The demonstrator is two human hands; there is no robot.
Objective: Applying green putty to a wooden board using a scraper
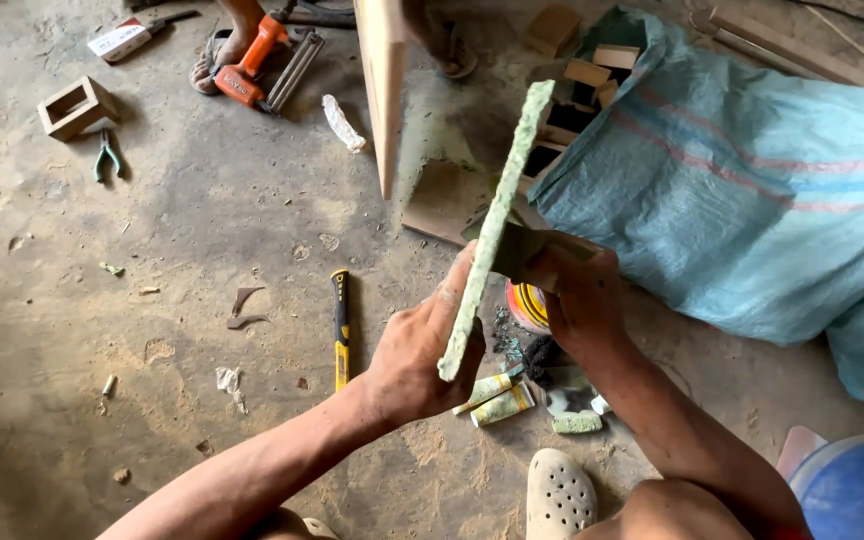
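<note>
My left hand point(420, 350) is curled around the lower end of a long flat board point(495, 225) whose narrow edge is coated in rough green filler. My fingers are closed on it, thumb side toward me, and the board stands tilted up and away from me above the floor. My right hand point(570, 295) is closed too, pinching a brownish flat scraper point(527, 245) against the board's far face about midway up. Its fingertips are tucked behind the board and the scraper, so I cannot see exactly how they sit.

Below my hands lie two small yellowish tubes point(497, 398) side by side, with a green lump of filler point(577, 423) just to their right. A round tin point(527, 305) is mostly hidden behind my right wrist and the board. One yellow-and-black hammer point(341, 325) lies on the concrete floor point(172, 220) to the left of my left hand.

Farther off I count one orange nail gun point(252, 65), one pair of pliers point(105, 155) and one small open wooden box point(77, 107). A big blue-green woven sack point(752, 170) fills the right side, with wood offcuts point(592, 75) partly covered at its mouth. Another person's sandalled foot point(214, 60) is cut off by the top edge. My own pale clog point(559, 495) shows at the bottom.
</note>
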